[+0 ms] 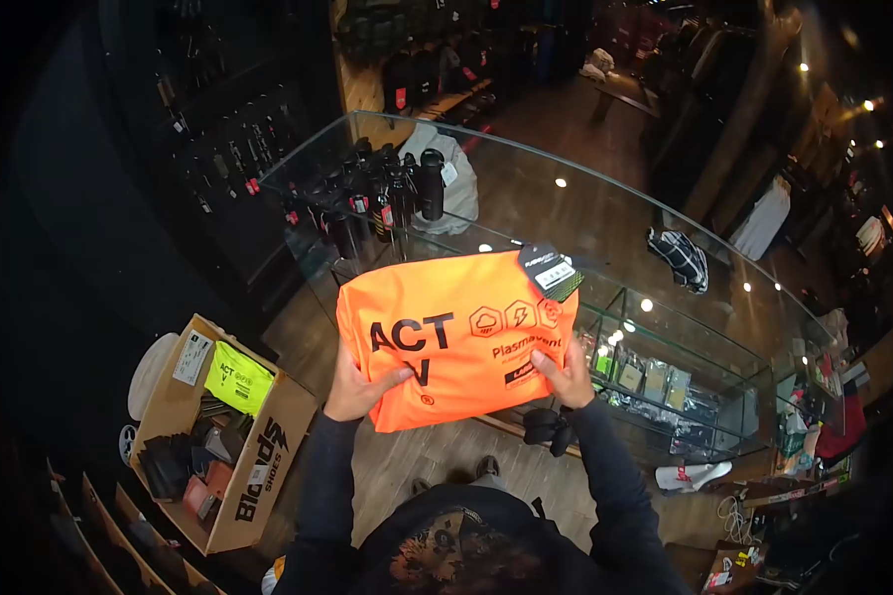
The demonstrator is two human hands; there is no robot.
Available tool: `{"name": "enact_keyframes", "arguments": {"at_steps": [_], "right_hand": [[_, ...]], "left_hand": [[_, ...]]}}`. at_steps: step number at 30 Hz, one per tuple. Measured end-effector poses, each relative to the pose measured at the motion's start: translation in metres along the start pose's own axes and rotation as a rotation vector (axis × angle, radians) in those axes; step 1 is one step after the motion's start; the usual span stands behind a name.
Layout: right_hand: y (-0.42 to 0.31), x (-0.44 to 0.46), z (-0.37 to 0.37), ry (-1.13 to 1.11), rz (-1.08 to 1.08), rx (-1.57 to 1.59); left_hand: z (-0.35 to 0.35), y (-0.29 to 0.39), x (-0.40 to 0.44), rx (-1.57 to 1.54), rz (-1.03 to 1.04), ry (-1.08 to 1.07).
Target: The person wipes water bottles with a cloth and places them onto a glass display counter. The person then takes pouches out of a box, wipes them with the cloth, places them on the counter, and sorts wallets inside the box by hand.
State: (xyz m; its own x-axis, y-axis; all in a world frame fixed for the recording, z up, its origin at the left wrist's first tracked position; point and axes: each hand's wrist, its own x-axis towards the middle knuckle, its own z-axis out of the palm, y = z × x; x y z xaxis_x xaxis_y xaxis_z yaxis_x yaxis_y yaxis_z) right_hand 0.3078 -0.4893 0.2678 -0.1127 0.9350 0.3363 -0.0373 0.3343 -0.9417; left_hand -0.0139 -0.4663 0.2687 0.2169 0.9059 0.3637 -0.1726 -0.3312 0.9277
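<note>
Between my two hands I hold a bright orange fabric pouch (446,327) printed with "ACT" and "Plasmavent" in dark letters. My left hand (359,385) grips its lower left side, thumb on the front. On the lower right, my right hand (566,377) holds it the same way, fingers behind and out of sight. A dark hang tag (549,270) with a barcode label lies over the pouch's upper right corner. The pouch is raised in front of my chest, before a glass counter.
Bottles (430,185) and a pale bag (463,169) stand at the glass counter's (585,164) left end. Boxed goods (655,382) fill its lower shelf. At left sits an open cardboard box (253,466) holding a yellow pouch (238,380) and wallet-like items. A dark checked cloth (679,260) lies at right.
</note>
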Motion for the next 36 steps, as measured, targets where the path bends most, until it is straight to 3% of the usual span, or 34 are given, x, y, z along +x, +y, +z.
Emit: {"name": "enact_keyframes", "arguments": {"at_steps": [3, 6, 9, 12, 18, 26, 28, 36], "right_hand": [[0.014, -0.024, 0.022, -0.01, 0.065, 0.008], [0.058, -0.045, 0.042, -0.01, 0.185, -0.067], [0.123, -0.078, 0.053, 0.012, 0.367, -0.081], [0.163, -0.104, 0.066, 0.064, 0.466, 0.151], [0.216, -0.127, 0.068, 0.163, 0.645, 0.248], [0.266, -0.136, 0.059, 0.249, 0.706, 0.299], [0.291, -0.139, 0.055, 0.245, 0.687, 0.245], [0.376, -0.15, 0.074, 0.351, 0.657, 0.199]], "left_hand": [[-0.01, -0.025, -0.021, -0.149, -0.077, 0.039], [-0.024, -0.08, -0.051, 0.005, -0.116, 0.13], [-0.038, -0.14, -0.087, 0.172, -0.29, 0.186], [-0.046, -0.186, -0.113, 0.236, -0.299, 0.18], [-0.041, -0.221, -0.12, 0.241, -0.491, 0.12], [-0.042, -0.261, -0.117, 0.329, -0.537, -0.031], [-0.047, -0.293, -0.121, 0.268, -0.604, -0.034], [-0.08, -0.375, -0.111, 0.046, -0.544, -0.149]]}}
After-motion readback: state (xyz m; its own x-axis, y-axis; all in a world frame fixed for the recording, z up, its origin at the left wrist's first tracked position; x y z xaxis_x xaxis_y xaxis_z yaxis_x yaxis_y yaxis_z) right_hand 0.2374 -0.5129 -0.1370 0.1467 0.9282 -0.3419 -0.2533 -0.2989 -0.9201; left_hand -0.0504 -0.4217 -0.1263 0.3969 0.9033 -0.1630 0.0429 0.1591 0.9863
